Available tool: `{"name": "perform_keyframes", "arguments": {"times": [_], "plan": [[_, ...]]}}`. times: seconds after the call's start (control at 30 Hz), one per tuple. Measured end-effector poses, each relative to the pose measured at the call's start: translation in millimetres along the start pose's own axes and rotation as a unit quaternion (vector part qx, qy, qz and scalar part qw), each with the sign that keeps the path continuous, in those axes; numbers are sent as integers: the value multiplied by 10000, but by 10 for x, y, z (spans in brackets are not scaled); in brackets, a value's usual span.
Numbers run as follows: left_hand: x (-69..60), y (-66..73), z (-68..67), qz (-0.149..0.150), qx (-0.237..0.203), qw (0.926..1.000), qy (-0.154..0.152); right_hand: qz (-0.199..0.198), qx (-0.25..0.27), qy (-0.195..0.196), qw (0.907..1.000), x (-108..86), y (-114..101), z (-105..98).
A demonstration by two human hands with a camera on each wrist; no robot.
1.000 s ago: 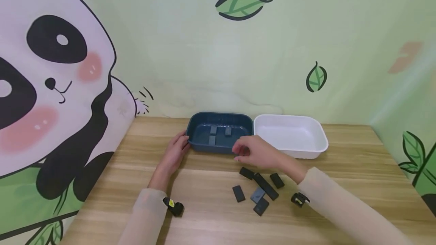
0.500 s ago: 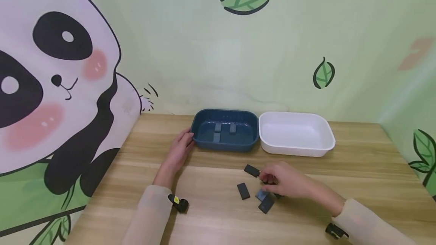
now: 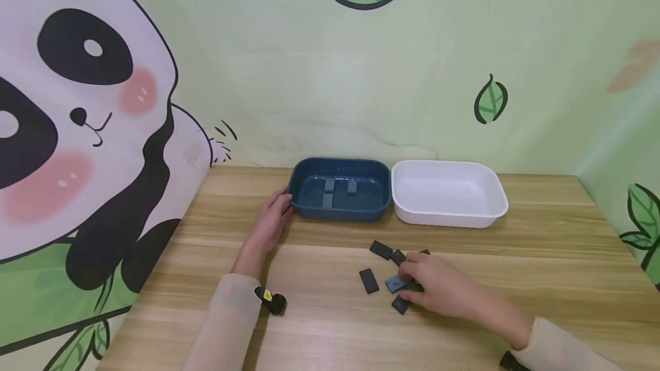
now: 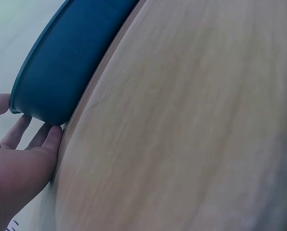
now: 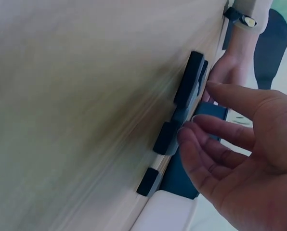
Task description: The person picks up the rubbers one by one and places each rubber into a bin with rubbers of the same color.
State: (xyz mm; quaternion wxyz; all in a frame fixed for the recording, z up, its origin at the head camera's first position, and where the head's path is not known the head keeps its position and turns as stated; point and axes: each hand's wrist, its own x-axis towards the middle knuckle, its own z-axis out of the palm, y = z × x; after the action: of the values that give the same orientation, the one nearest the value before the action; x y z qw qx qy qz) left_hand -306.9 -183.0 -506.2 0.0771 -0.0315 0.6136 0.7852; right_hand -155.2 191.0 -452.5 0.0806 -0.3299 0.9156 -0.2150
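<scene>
L hand [image 3: 271,219]: fingers relaxed, touching navy tray [image 3: 340,213] at approx. 9 o'clock. R hand [image 3: 438,285]: fingers parted, no visible grip, over dark blocks [image 3: 369,281] on surface [image 3: 309,325]; tray approx. 10–11 o'clock. Step (judged): picking block; next: pinch one, lift.

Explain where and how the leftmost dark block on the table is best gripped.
Probably pinch the dark block by its long edges, at mid-length, coming from above: it lies flat, narrow between those edges, apart from the other blocks.
</scene>
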Motion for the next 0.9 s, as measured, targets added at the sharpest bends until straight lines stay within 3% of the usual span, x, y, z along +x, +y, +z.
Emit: {"name": "perform_keyframes", "arguments": {"times": [0.23,0.5,0.73,0.9], "plan": [[-19,-37,36,-15,-29,10000,-82,263,-382,-41,9989,-105,-97,46],[-74,-115,-50,-65,-44,10000,-56,421,-576,121,9974,-142,-163,181],[-41,-68,-23,21,75,10000,-17,429,-667,385,9961,-104,-170,169],[0,-18,1,52,-107,9999,-29,310,-708,448,9960,-58,-176,152]]}}
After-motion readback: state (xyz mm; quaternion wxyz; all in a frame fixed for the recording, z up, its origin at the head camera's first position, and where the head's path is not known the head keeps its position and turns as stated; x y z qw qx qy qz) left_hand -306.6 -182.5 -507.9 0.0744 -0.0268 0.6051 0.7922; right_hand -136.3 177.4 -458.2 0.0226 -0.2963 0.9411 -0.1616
